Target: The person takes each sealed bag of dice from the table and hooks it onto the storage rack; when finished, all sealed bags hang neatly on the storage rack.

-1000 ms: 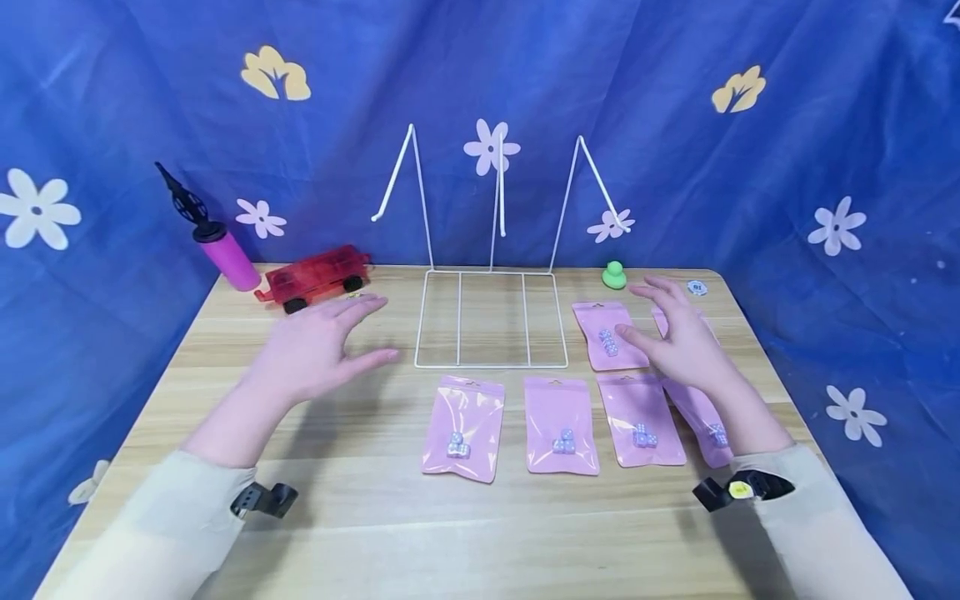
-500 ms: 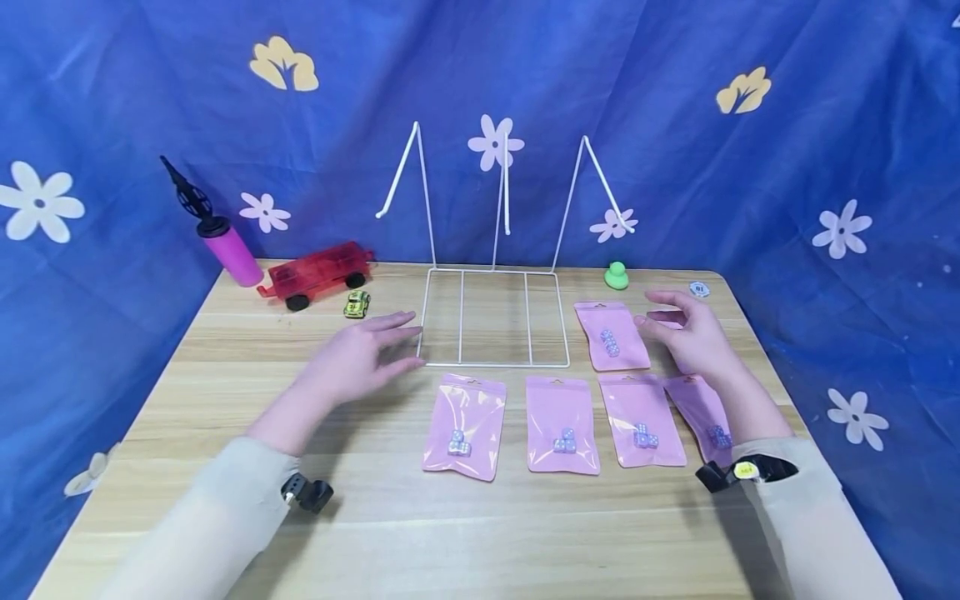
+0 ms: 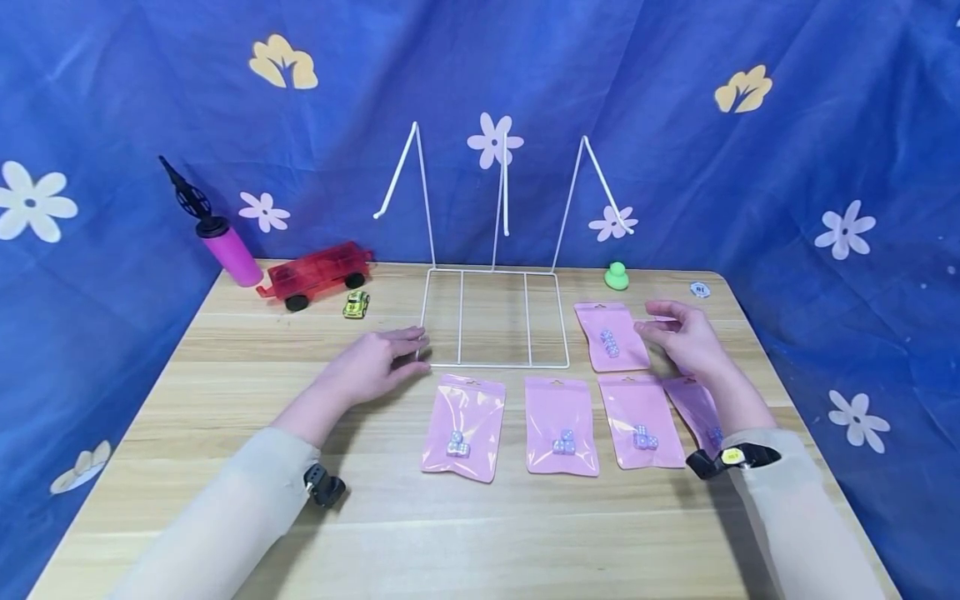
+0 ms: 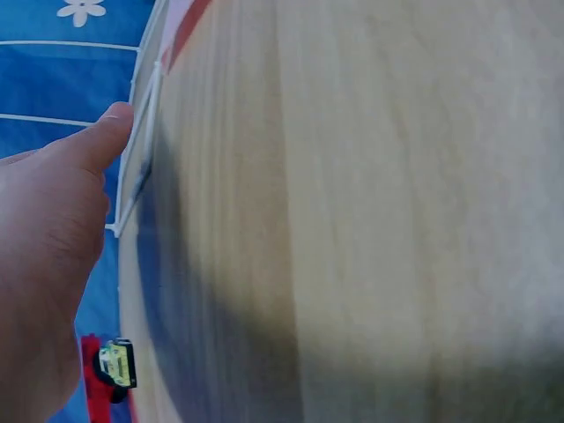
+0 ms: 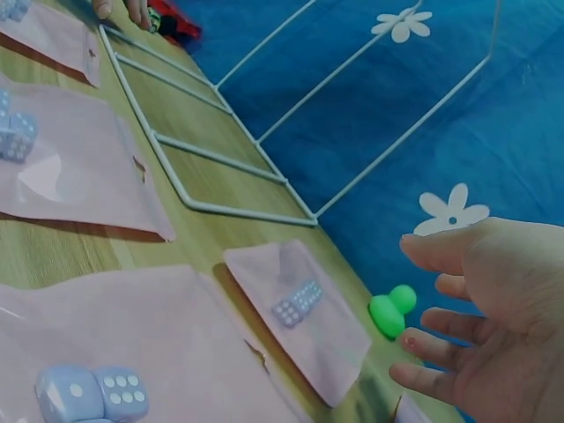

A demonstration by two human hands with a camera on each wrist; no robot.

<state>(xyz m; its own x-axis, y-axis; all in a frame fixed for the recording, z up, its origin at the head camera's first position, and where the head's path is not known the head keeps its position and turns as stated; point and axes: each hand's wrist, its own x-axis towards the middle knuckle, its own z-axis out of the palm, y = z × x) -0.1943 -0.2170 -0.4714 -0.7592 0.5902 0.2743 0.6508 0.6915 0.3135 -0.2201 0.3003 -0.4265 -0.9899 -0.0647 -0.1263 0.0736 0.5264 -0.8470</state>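
Observation:
My left hand (image 3: 363, 367) is at the front left corner of a white wire display rack (image 3: 492, 366), fingertips right at the side wire and thumb by the front wire. In the left wrist view the thumb (image 4: 110, 132) lies straight against the rack's edge. My right hand (image 3: 693, 342) hovers with bent, parted fingers over a pink pouch (image 3: 663, 318) that it mostly hides. Left of it lies another pink pouch (image 3: 592, 321) with dice (image 5: 298, 304) inside. Several more dice pouches line the front, among them one below the rack (image 3: 468, 408) and one partly under my right wrist (image 3: 693, 404).
At the back left stand a magenta hand pump (image 3: 234, 257), a red toy wagon (image 3: 318, 275) and a small yellow toy car (image 3: 356, 304). A green duck (image 3: 617, 276) and a poker chip (image 3: 700, 289) sit at the back right. Blue flowered cloth encloses the table (image 3: 480, 533).
My left hand has moved right, from beside the toy car to the rack's front left corner. My right hand has shifted slightly right and lower over the pouch.

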